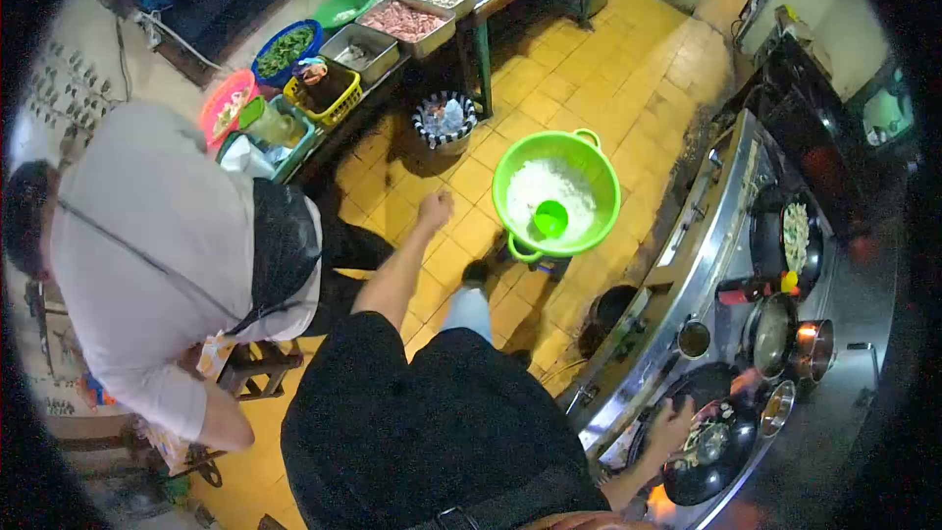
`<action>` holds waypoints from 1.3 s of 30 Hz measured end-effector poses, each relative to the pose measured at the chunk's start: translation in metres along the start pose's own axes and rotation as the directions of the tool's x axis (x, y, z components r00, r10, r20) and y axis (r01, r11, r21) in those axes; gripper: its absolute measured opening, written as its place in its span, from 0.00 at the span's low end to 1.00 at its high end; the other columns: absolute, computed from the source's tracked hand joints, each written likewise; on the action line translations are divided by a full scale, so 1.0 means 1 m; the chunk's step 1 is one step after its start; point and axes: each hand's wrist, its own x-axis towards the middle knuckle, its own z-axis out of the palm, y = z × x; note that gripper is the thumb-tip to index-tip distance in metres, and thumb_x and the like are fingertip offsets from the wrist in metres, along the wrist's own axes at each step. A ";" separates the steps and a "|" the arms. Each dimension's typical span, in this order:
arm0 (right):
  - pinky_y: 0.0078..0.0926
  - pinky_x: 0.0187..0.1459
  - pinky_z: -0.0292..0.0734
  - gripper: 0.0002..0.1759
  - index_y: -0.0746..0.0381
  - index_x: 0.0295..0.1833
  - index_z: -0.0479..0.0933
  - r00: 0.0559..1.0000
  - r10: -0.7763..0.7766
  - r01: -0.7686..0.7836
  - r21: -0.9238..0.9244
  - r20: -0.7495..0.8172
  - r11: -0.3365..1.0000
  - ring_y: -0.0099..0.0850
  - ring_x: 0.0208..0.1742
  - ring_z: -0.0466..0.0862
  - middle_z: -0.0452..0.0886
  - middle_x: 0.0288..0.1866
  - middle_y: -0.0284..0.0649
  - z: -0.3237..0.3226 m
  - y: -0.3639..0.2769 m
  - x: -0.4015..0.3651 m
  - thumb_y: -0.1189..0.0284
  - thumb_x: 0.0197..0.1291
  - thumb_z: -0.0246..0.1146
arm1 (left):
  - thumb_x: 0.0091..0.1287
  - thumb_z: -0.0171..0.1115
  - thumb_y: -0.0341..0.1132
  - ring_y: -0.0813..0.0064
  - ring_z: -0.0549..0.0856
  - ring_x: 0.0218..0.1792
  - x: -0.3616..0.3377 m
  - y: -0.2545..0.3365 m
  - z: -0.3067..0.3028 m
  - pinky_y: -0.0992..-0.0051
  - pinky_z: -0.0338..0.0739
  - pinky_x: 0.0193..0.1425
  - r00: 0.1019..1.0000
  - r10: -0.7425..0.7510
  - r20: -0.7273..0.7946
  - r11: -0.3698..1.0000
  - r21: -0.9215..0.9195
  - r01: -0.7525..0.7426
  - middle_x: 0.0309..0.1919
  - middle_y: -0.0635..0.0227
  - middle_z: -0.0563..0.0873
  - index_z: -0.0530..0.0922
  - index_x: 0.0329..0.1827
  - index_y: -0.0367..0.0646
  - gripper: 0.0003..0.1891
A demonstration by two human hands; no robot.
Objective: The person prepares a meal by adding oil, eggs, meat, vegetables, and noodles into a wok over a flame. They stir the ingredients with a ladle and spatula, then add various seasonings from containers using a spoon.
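My left hand (437, 208) is stretched out over the floor, its fingers curled in and no object visible in it. It is apart from a green basin (612, 177) of white food, where a small green bowl (551, 220) lies. At the lower right, my right hand (671, 429) is by the near rim of a black wok (708, 487). Its thumb and fingers look spread, though slightly blurred. Light-coloured food pieces (708, 440) lie in this wok, and flame shows below it and at its far side.
Another person (167, 245) bends beside me at left. A counter holds a tray of raw meat (404, 22), a blue basin of greens (287, 47) and a yellow basket (343, 103). A striped bin (446, 123) stands on the floor. The stove (677, 285) carries further pans and a red bottle (743, 291).
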 end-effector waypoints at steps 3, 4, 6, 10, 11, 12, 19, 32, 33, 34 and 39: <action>0.36 0.50 0.69 0.25 0.67 0.57 0.68 0.991 -0.004 -0.020 0.176 0.136 0.984 0.48 0.48 0.75 0.73 0.51 0.53 0.027 -0.066 -0.009 0.65 0.56 0.59 | 0.58 0.56 0.37 0.60 0.82 0.36 0.098 0.064 -0.018 0.68 0.75 0.42 0.868 0.451 -0.207 0.871 0.315 -0.377 0.34 0.59 0.84 0.78 0.43 0.40 0.13; 0.35 0.50 0.68 0.25 0.67 0.56 0.69 0.989 -0.036 0.018 0.132 0.142 0.991 0.48 0.48 0.74 0.73 0.51 0.53 0.044 -0.078 -0.014 0.65 0.56 0.59 | 0.58 0.56 0.35 0.58 0.81 0.40 0.120 0.103 -0.031 0.67 0.75 0.44 0.903 0.382 -0.196 0.877 0.386 -0.287 0.38 0.56 0.83 0.77 0.44 0.41 0.13; 0.35 0.51 0.68 0.24 0.67 0.56 0.69 0.982 -0.094 0.078 0.097 0.167 0.992 0.47 0.48 0.74 0.73 0.50 0.52 0.077 -0.094 -0.034 0.65 0.56 0.60 | 0.57 0.57 0.35 0.56 0.81 0.40 0.183 0.145 -0.050 0.64 0.75 0.44 0.788 0.547 -0.282 0.821 0.364 -0.439 0.36 0.54 0.82 0.77 0.42 0.41 0.13; 0.37 0.52 0.68 0.23 0.67 0.52 0.70 0.958 0.039 -0.090 0.170 0.283 0.981 0.48 0.49 0.73 0.73 0.49 0.52 0.115 -0.122 -0.064 0.65 0.55 0.62 | 0.53 0.54 0.31 0.49 0.79 0.40 0.310 0.202 -0.085 0.58 0.72 0.45 0.777 0.586 -0.232 0.750 0.518 -0.411 0.36 0.47 0.80 0.76 0.43 0.37 0.15; 0.34 0.48 0.70 0.23 0.67 0.53 0.70 0.917 0.061 -0.111 0.105 0.394 0.988 0.45 0.45 0.75 0.75 0.45 0.50 0.114 -0.130 -0.067 0.65 0.56 0.60 | 0.54 0.53 0.31 0.48 0.79 0.41 0.343 0.206 -0.091 0.58 0.71 0.45 0.793 0.577 -0.194 0.726 0.566 -0.390 0.36 0.46 0.80 0.76 0.45 0.37 0.16; 0.31 0.44 0.72 0.22 0.66 0.54 0.70 0.863 0.081 -0.115 0.038 0.499 0.993 0.41 0.41 0.77 0.76 0.41 0.48 0.113 -0.138 -0.071 0.64 0.58 0.59 | 0.54 0.52 0.31 0.49 0.78 0.42 0.372 0.204 -0.092 0.58 0.71 0.46 0.765 0.616 -0.187 0.694 0.590 -0.414 0.37 0.46 0.80 0.76 0.46 0.37 0.17; 0.33 0.45 0.72 0.22 0.65 0.53 0.70 0.590 0.425 -0.509 -0.093 0.686 0.856 0.40 0.41 0.76 0.76 0.42 0.47 0.118 -0.146 -0.102 0.65 0.55 0.60 | 0.59 0.55 0.41 0.54 0.78 0.45 0.476 0.207 -0.090 0.60 0.71 0.50 0.815 0.563 0.139 0.604 0.604 -0.520 0.42 0.53 0.80 0.75 0.52 0.45 0.19; 0.34 0.52 0.68 0.21 0.63 0.50 0.74 0.529 0.620 -0.791 0.071 0.580 0.608 0.38 0.49 0.75 0.76 0.48 0.46 0.121 -0.138 -0.135 0.62 0.53 0.61 | 0.52 0.58 0.36 0.57 0.82 0.36 0.543 0.188 -0.111 0.64 0.74 0.40 0.878 0.442 0.181 0.498 0.765 -0.408 0.33 0.52 0.83 0.80 0.44 0.43 0.16; 0.34 0.51 0.69 0.19 0.64 0.48 0.75 0.666 0.588 -0.679 0.045 0.459 0.733 0.39 0.47 0.77 0.78 0.46 0.47 0.119 -0.150 -0.128 0.64 0.53 0.61 | 0.53 0.55 0.32 0.61 0.82 0.34 0.548 0.181 -0.118 0.66 0.74 0.39 0.821 0.561 0.108 0.596 0.635 -0.491 0.30 0.52 0.83 0.80 0.43 0.41 0.14; 0.34 0.50 0.70 0.17 0.65 0.46 0.76 0.759 0.556 -0.591 -0.003 0.339 0.807 0.40 0.46 0.78 0.79 0.43 0.48 0.115 -0.161 -0.122 0.66 0.53 0.61 | 0.54 0.53 0.30 0.62 0.82 0.32 0.589 0.147 -0.132 0.65 0.74 0.37 0.768 0.632 0.101 0.681 0.401 -0.613 0.30 0.52 0.83 0.80 0.43 0.38 0.14; 0.34 0.56 0.67 0.22 0.62 0.54 0.73 0.702 0.641 -0.601 -0.225 0.310 0.767 0.46 0.55 0.74 0.76 0.52 0.50 0.041 -0.257 -0.059 0.63 0.55 0.59 | 0.58 0.54 0.33 0.63 0.79 0.29 0.545 0.199 -0.142 0.66 0.74 0.33 0.881 0.458 -0.119 0.803 0.481 -0.352 0.30 0.55 0.80 0.77 0.42 0.37 0.12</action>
